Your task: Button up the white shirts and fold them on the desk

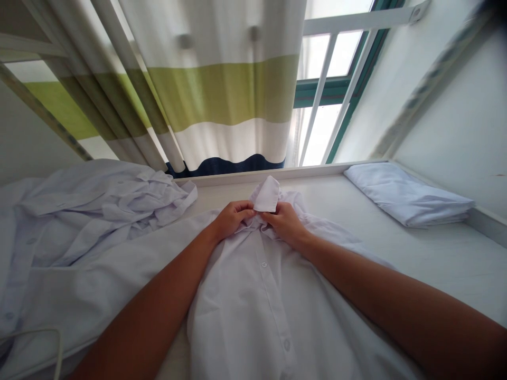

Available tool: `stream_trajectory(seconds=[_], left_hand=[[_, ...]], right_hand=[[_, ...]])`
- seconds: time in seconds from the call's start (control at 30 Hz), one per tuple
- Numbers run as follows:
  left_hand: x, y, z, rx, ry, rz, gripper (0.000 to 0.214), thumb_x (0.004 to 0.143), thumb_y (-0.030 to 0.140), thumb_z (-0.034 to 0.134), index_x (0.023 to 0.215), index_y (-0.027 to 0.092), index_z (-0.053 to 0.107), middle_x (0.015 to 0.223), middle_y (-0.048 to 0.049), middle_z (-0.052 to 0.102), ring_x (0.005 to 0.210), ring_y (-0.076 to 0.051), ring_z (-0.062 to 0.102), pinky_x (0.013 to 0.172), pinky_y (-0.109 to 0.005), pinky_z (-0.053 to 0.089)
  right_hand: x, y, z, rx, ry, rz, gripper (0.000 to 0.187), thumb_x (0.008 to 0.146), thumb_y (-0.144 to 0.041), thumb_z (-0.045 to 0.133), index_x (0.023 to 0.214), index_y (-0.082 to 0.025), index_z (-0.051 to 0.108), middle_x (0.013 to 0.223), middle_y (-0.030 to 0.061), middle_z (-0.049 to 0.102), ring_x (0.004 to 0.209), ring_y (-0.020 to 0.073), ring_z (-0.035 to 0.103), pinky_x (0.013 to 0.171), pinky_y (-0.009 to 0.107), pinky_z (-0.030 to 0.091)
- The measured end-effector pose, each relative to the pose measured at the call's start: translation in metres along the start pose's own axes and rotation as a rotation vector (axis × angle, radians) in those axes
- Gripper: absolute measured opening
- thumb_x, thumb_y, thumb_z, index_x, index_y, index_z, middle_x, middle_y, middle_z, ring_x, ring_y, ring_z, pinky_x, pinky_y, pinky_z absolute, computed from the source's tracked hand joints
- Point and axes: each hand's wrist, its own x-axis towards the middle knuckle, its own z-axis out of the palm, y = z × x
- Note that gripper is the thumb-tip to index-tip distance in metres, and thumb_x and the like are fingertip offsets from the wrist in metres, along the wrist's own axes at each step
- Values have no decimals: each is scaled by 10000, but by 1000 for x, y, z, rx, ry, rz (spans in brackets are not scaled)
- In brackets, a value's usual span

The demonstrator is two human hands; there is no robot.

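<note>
Clothing [99, 195] lies rumpled at far left; your left hand [233, 217] pinches the collar [267, 196], fingers closed; the white shirt [241, 301] lies front-up before you, probably light, soft, easily creased, best held by that stiffer collar; your right hand [285, 224] pinches opposite; folded cloth [404, 192] sits far right.

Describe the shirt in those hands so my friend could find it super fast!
Below the striped curtain is a white surface. In its middle lies a white shirt with front buttons. Unlike the crumpled cloth at left and the folded cloth at right, it's held at the collar by the left hand and right hand.
</note>
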Motion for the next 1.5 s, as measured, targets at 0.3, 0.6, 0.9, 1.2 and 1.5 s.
stream_trajectory(seconds=[0.3, 0.6, 0.9, 1.2, 1.5], left_hand=[[-2, 4, 2, -65, -28, -54, 231, 798, 375, 648, 786, 144, 648, 606, 41, 450, 563, -99, 368, 549, -247, 272], [-2, 5, 1, -69, -44, -55, 237, 788, 379, 648, 793, 143, 638, 621, 38, 478, 571, -96, 380, 544, -239, 282], [-7, 5, 2, -93, -5, 9, 280, 841, 422, 620, 804, 145, 617, 657, 25, 495, 580, -98, 398, 544, -241, 289], [-7, 1, -2, -101, 0, -11, 327, 852, 463, 685, 826, 141, 630, 612, 46, 420, 540, -80, 304, 514, -247, 190], [-5, -1, -2, -50, 35, 5, 395, 842, 514, 693, 724, 159, 567, 586, 47, 452, 512, -72, 322, 503, -236, 219]], right_hand=[[-1, -1, 0, 80, -48, 33, 189, 707, -315, 681, 725, -141, 611, 633, -23, 551, 578, 106, 465, 532, 237, 360], [-1, -3, 0, 106, -55, 32, 225, 690, -345, 700, 699, -155, 579, 626, -38, 526, 572, 95, 438, 529, 233, 345], [-1, 0, 3, 143, -31, 101, 275, 731, -412, 714, 721, -170, 584, 606, -24, 555, 537, 116, 506, 501, 241, 404], [1, 1, 1, 112, -55, 42, 353, 752, -486, 742, 766, -157, 614, 617, -16, 575, 543, 111, 505, 500, 236, 391], [-1, 0, -1, 7, -34, 39, 331, 755, -466, 728, 689, -175, 584, 575, -4, 597, 524, 132, 540, 495, 250, 441]])
